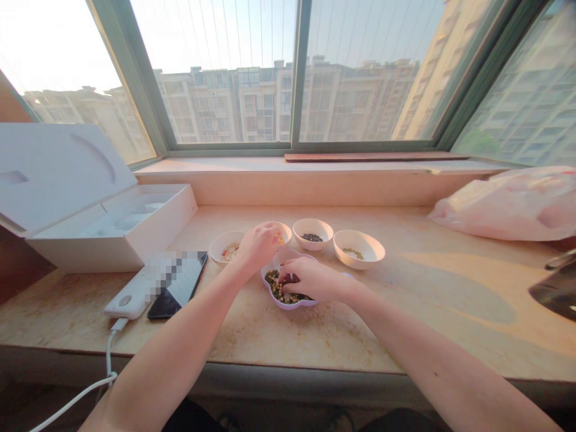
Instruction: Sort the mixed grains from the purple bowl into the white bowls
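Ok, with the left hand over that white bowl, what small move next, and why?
Probably open the left hand and let whatever it pinches drop into the white bowl: its fingers are curled right above that bowl, while the right hand is down in the lilac dish of mixed seeds.

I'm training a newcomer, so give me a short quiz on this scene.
1. Which hand reaches into the lilac dish?
2. How many white bowls stand beyond that dish?
3. True or false: a white cable leads from the power bank.

Key: 1. Right hand. 2. Four. 3. True.
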`<act>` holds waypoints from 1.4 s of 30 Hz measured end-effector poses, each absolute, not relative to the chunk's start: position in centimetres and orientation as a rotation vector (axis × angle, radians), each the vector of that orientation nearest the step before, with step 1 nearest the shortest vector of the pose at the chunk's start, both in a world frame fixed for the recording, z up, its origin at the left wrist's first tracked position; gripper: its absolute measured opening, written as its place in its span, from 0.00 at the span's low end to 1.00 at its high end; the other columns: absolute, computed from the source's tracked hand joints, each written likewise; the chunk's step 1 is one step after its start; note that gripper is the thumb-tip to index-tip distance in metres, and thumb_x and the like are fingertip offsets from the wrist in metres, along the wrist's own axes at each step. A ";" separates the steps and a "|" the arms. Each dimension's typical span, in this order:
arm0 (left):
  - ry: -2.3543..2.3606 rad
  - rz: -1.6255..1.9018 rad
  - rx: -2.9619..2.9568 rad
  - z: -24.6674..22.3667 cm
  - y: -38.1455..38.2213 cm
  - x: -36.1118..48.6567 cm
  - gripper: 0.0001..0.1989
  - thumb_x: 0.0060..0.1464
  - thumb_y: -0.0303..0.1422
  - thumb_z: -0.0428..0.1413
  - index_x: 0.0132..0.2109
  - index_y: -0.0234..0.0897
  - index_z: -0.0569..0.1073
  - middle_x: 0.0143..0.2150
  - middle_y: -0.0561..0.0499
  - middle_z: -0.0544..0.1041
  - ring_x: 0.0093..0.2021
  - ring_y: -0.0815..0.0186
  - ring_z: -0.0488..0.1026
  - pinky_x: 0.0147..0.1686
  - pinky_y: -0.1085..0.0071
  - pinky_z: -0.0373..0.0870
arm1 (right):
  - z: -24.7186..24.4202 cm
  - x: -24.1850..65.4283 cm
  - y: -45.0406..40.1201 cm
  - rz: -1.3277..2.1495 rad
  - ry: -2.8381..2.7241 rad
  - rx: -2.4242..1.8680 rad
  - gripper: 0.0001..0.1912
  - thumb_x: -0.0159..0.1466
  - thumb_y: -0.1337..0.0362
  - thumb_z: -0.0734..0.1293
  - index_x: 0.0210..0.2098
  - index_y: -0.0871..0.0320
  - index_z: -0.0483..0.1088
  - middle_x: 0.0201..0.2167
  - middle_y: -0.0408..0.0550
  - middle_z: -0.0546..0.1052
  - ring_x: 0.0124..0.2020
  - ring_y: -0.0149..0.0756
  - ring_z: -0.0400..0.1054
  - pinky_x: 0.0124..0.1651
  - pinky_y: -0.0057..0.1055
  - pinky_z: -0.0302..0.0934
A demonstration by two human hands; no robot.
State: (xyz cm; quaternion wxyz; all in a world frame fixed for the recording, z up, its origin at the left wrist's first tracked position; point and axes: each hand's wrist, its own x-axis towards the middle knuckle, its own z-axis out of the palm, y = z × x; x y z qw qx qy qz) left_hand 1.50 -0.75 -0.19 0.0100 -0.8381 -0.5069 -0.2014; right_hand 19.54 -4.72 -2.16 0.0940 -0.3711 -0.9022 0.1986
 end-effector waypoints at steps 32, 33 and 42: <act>-1.327 -0.708 -2.925 0.3 -2.1 2.4 0.14 0.64 0.24 0.51 0.46 0.38 0.81 0.48 0.47 0.82 0.49 0.61 0.78 0.52 0.66 0.73 | 1.4 24.4 -3.4 0.158 -2.038 -1.435 0.09 0.67 0.59 0.68 0.35 0.56 0.78 0.35 0.47 0.79 0.34 0.37 0.69 0.40 0.32 0.59; -1.294 -0.624 -2.977 0.3 -2.4 2.5 0.14 0.64 0.25 0.52 0.47 0.39 0.81 0.48 0.47 0.82 0.48 0.61 0.78 0.51 0.66 0.73 | 1.6 25.0 -3.3 0.121 -2.020 -1.481 0.10 0.67 0.58 0.66 0.35 0.56 0.78 0.36 0.48 0.80 0.36 0.38 0.70 0.41 0.32 0.59; -1.009 -0.138 -3.245 -0.6 -3.7 3.0 0.21 0.59 0.45 0.64 0.55 0.41 0.78 0.59 0.46 0.78 0.60 0.55 0.73 0.56 0.66 0.69 | 2.2 30.2 -1.7 0.256 -2.109 -2.275 0.15 0.67 0.60 0.63 0.27 0.57 0.75 0.28 0.51 0.78 0.27 0.38 0.67 0.30 0.34 0.50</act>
